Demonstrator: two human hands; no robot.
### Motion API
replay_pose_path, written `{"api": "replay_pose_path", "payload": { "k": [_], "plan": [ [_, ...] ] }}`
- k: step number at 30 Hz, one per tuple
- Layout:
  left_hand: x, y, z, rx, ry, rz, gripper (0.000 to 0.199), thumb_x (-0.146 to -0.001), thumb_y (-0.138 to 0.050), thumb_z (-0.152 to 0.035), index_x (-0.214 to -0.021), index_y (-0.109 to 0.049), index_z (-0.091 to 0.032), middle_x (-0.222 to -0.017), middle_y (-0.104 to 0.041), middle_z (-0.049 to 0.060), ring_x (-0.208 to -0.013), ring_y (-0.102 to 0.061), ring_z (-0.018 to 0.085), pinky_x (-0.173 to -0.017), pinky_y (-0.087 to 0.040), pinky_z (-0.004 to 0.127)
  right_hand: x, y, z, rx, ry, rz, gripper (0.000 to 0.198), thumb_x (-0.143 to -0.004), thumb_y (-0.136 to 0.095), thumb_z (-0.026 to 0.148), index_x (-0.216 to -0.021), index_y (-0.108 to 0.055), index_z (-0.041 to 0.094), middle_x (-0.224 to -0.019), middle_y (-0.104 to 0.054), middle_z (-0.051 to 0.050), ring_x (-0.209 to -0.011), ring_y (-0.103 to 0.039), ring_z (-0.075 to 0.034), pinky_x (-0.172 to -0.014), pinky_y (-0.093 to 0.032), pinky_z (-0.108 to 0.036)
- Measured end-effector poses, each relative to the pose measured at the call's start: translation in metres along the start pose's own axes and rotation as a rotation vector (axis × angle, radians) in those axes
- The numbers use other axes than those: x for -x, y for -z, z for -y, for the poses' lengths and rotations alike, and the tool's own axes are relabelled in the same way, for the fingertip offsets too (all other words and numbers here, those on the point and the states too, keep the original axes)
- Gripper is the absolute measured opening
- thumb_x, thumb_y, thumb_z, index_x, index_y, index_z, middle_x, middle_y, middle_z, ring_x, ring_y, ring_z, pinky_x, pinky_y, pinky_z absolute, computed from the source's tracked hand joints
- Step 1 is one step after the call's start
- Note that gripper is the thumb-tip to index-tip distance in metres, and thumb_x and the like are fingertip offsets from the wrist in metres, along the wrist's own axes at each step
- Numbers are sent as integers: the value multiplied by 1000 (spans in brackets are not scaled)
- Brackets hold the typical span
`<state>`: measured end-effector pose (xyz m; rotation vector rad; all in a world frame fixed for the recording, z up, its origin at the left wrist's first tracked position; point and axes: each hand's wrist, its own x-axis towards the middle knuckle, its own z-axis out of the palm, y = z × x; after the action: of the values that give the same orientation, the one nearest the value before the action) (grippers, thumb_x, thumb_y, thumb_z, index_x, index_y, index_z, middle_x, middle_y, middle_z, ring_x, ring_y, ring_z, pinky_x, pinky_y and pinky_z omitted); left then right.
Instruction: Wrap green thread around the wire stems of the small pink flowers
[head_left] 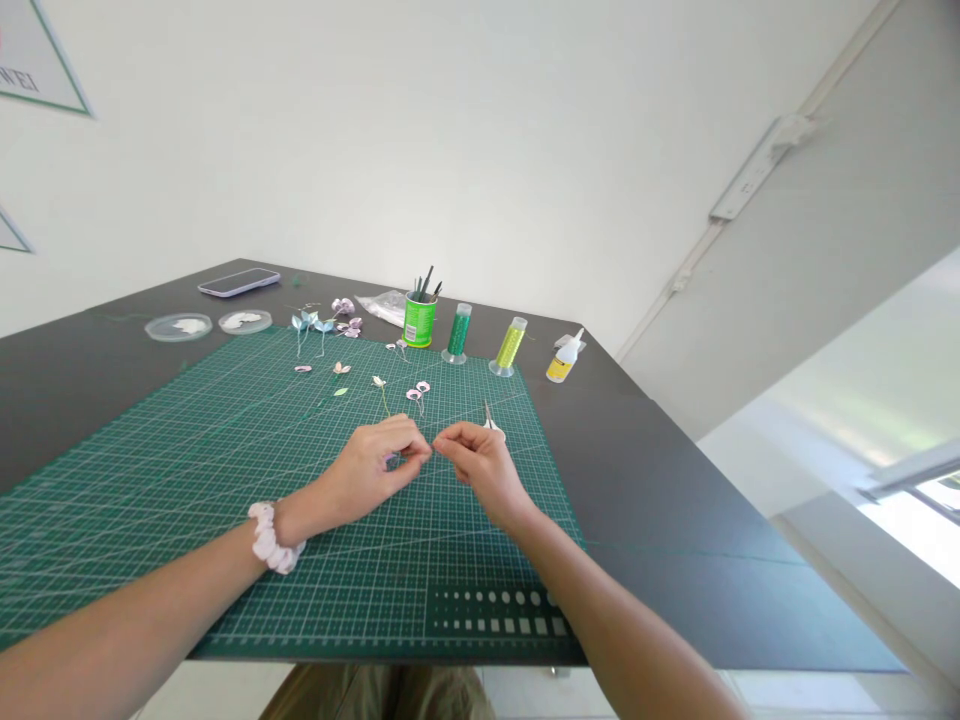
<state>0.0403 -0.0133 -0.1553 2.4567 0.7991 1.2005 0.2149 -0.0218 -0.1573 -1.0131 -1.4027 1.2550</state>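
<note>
My left hand [386, 455] and my right hand [480, 465] meet fingertip to fingertip over the green cutting mat [315, 600]. Each is closed in a pinch; whatever lies between the fingers is too small to make out. A bit of pale purple shows under my left hand's curled fingers, mostly hidden. Just beyond my right hand lie small scissors [491, 420] with white handles. Ahead of the hands are a white flower on a green stem [379, 382], two pink-and-white petal pieces on wires [418, 391], a green leaf [341, 392] and a peach-coloured flower [342, 368].
Along the back stand a green can of tools [419, 322], a dark green thread spool [460, 333], a yellow-green spool [510, 346] and a glue bottle [565, 358]. Blue flowers [311, 322], two shallow dishes [178, 328] and a phone [239, 282] sit at the back left.
</note>
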Motion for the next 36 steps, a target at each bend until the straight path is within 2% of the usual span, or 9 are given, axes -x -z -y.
{"api": "replay_pose_path", "payload": {
  "k": [3,6,11,16,21,25,30,36],
  "plan": [
    [0,2,-2,47,36,-11,18,-87,-53,-15,-70,-60,-17,-66,-60,-1,-62,-54,11,-61,-42,22,-1,1,-1,-200,-130,63,18,-67,-70,33,-61,-61,19,-42,-32,11,-40,-20,-6,-41,-16,-24],
    [-1,3,-3,76,82,-43,17,-85,-54,-15,-69,-60,-16,-65,-60,-2,-60,-53,10,-60,-41,22,0,1,-1,-324,-186,118,16,-66,-72,30,-61,-62,18,-41,-29,12,-40,-17,-5,-40,-14,-23],
    [-2,4,-3,60,157,-111,18,-84,-54,-17,-68,-60,-16,-64,-60,-1,-60,-54,11,-58,-41,21,2,0,-1,-355,-209,131,13,-65,-72,27,-62,-63,17,-41,-30,12,-40,-17,-4,-40,-13,-23],
    [-4,4,-3,30,179,-123,18,-84,-52,-17,-67,-59,-16,-63,-61,-1,-58,-55,11,-56,-41,21,4,-6,-2,-310,-187,122,15,-66,-71,29,-62,-63,18,-41,-31,12,-39,-18,-4,-40,-14,-22],
    [-2,1,0,-41,161,-142,18,-84,-51,-16,-67,-58,-16,-64,-60,-1,-59,-55,11,-57,-42,21,6,-10,-5,-79,-40,32,18,-70,-66,33,-61,-61,19,-45,-36,9,-41,-24,-6,-41,-18,-23],
    [0,-2,2,-72,144,-154,19,-84,-51,-15,-67,-57,-16,-65,-58,-1,-60,-54,11,-58,-41,22,10,-11,-8,189,164,-51,20,-78,-59,30,-60,-58,18,-49,-38,7,-46,-29,-8,-45,-24,-24],
    [0,-1,2,-91,109,-143,19,-86,-51,-14,-68,-58,-16,-66,-59,-1,-63,-54,12,-61,-41,23,13,-8,-7,485,453,-79,22,-86,-51,22,-67,-61,18,-54,-44,4,-49,-35,-9,-49,-29,-24],
    [0,1,1,-119,6,-100,19,-87,-50,-11,-71,-58,-16,-66,-57,-1,-64,-53,11,-60,-41,22,12,-4,-6,549,523,-129,19,-89,-51,20,-74,-62,17,-55,-47,4,-47,-36,-9,-48,-31,-23]
  ]
}}
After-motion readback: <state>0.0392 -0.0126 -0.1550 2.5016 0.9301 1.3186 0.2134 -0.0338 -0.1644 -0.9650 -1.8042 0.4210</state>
